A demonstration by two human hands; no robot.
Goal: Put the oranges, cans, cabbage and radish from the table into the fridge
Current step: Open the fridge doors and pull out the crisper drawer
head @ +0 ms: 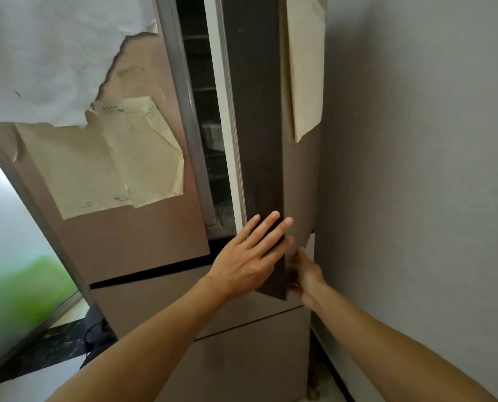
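Head view: we face the fridge [160,233]; its right door [253,126] stands ajar, edge-on at 12 o'clock. Our left hand [246,259] lies flat, fingers straight, on the door's dark edge. Our right hand [307,275], at its 3 o'clock, touches the door's lower corner, half hidden; we cannot tell its grip.
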